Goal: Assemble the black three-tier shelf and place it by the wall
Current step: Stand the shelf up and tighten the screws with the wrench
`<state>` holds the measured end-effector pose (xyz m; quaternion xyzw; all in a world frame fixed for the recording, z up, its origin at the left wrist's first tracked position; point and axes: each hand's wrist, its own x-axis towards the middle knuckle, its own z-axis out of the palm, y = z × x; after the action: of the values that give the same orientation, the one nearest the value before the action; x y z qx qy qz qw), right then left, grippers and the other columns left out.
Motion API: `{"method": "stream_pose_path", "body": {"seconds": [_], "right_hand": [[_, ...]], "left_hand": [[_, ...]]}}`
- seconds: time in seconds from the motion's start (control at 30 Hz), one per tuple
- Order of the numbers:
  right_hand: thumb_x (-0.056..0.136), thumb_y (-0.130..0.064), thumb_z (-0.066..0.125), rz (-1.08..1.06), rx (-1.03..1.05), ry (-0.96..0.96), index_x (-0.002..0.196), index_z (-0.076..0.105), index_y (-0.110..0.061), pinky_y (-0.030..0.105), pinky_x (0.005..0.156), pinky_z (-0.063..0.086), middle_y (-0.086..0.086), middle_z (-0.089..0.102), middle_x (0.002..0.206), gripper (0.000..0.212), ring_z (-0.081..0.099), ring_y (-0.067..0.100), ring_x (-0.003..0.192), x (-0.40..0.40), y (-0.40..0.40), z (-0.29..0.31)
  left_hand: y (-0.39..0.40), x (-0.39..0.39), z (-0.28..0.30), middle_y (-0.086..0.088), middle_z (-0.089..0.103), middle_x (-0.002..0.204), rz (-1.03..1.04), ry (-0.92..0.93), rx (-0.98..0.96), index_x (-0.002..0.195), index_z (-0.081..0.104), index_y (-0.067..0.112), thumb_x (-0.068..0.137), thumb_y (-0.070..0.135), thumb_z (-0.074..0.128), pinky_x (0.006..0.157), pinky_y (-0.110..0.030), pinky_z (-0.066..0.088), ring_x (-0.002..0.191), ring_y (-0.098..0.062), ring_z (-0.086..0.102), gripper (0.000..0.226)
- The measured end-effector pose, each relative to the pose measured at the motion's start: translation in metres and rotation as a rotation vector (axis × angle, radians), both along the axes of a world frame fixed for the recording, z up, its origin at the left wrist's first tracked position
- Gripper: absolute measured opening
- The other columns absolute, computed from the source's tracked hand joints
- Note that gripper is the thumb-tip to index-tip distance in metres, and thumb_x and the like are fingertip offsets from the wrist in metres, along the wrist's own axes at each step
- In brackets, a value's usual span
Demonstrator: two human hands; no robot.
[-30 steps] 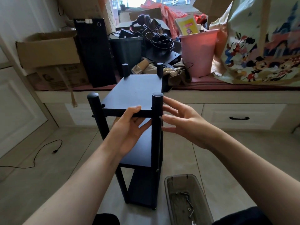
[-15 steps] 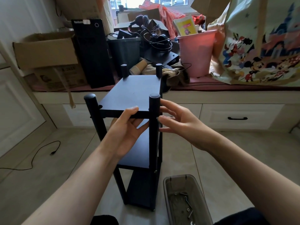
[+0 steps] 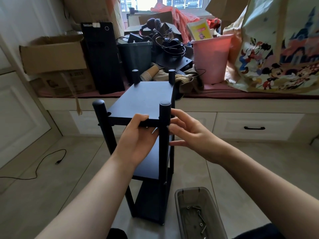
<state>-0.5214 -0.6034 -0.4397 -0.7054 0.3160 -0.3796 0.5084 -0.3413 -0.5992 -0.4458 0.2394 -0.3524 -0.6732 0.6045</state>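
The black three-tier shelf (image 3: 146, 99) stands upright on the tiled floor in front of me, with four round posts rising above its top board. My left hand (image 3: 138, 140) grips the near edge of the top board, thumb on top and fingers underneath. My right hand (image 3: 188, 135) sits against the near right post (image 3: 164, 135), its fingers touching the post at the level of the top board. Whether those fingertips pinch a small part is hidden by the post.
A clear plastic box (image 3: 200, 214) with several screws lies on the floor at the lower right. Behind the shelf runs a cluttered window seat with drawers (image 3: 253, 128), a pink bucket (image 3: 210, 59), cardboard boxes (image 3: 53, 56) and a black computer tower (image 3: 101, 57). A black cable (image 3: 43, 161) trails on the left floor.
My right hand has closed in from beside the near right post until its fingers touch it. My left hand keeps its hold on the top board.
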Motion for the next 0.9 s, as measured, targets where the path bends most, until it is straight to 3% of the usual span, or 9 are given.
{"method": "stream_pose_path", "body": {"seconds": [0.1,0.23,0.37,0.47,0.53,0.6,0.77,0.9], "right_hand": [[0.103,-0.02,0.048,-0.004,-0.016,-0.002,0.144,0.042,-0.029,0.044,0.098,0.054,0.01,0.058,0.127,0.042,0.062,0.015,0.115,0.002,0.001,-0.001],[0.103,-0.017,0.045,-0.03,-0.037,-0.009,0.145,0.041,-0.025,0.043,0.098,0.053,0.014,0.056,0.129,0.043,0.062,0.017,0.114,0.005,0.004,-0.001],[0.104,-0.016,0.041,-0.03,-0.077,0.028,0.145,0.039,-0.024,0.044,0.098,0.053,0.012,0.055,0.129,0.042,0.061,0.017,0.115,0.006,0.004,-0.001],[0.106,-0.015,0.036,-0.028,-0.139,0.042,0.14,0.04,-0.033,0.032,0.093,0.054,0.004,0.054,0.123,0.039,0.06,0.008,0.108,0.012,0.006,-0.002],[0.105,-0.016,0.036,-0.076,-0.197,0.069,0.131,0.04,-0.044,0.029,0.09,0.053,0.003,0.047,0.118,0.039,0.055,0.006,0.101,0.014,0.007,-0.004],[0.105,-0.02,0.036,-0.133,-0.264,0.146,0.132,0.039,-0.045,0.029,0.09,0.051,-0.001,0.04,0.112,0.037,0.05,0.005,0.094,0.014,0.006,-0.006],[0.105,-0.021,0.037,-0.164,-0.322,0.21,0.142,0.034,-0.038,0.026,0.088,0.049,0.008,0.042,0.108,0.041,0.05,0.018,0.095,0.012,0.003,-0.009],[0.105,-0.018,0.036,-0.15,-0.332,0.204,0.145,0.034,-0.031,0.03,0.084,0.049,0.016,0.048,0.103,0.042,0.051,0.027,0.093,0.013,0.001,-0.011]], "left_hand": [[-0.001,-0.004,0.004,-0.019,0.034,0.126,0.036,0.018,-0.002,0.122,0.036,0.004,0.082,0.012,0.05,0.109,-0.04,0.041,0.115,-0.035,0.041,0.043],[0.002,-0.007,0.007,-0.022,0.037,0.125,0.035,0.022,-0.003,0.125,0.038,0.002,0.083,0.013,0.048,0.105,-0.039,0.041,0.114,-0.035,0.042,0.044],[0.002,-0.007,0.006,-0.031,0.039,0.129,0.036,0.005,-0.003,0.13,0.04,-0.003,0.083,0.014,0.048,0.116,-0.045,0.033,0.118,-0.038,0.045,0.05],[0.002,-0.006,0.005,-0.036,0.041,0.13,0.049,-0.002,-0.003,0.135,0.04,-0.014,0.084,0.015,0.048,0.116,-0.045,0.034,0.119,-0.039,0.046,0.059],[0.001,-0.006,0.004,-0.029,0.043,0.127,0.043,0.001,-0.017,0.131,0.043,-0.01,0.085,0.015,0.047,0.116,-0.046,0.034,0.118,-0.038,0.047,0.053],[0.001,-0.006,0.004,-0.027,0.046,0.126,0.035,-0.004,-0.034,0.126,0.046,-0.006,0.087,0.015,0.045,0.115,-0.046,0.036,0.118,-0.038,0.049,0.044],[0.003,-0.007,0.005,-0.031,0.047,0.134,0.059,0.013,-0.037,0.139,0.04,-0.017,0.087,0.015,0.045,0.105,-0.037,0.045,0.122,-0.037,0.049,0.061],[0.003,-0.007,0.007,-0.026,0.047,0.128,0.057,0.012,-0.06,0.129,0.046,-0.005,0.087,0.015,0.045,0.096,-0.032,0.051,0.118,-0.036,0.049,0.046]]}}
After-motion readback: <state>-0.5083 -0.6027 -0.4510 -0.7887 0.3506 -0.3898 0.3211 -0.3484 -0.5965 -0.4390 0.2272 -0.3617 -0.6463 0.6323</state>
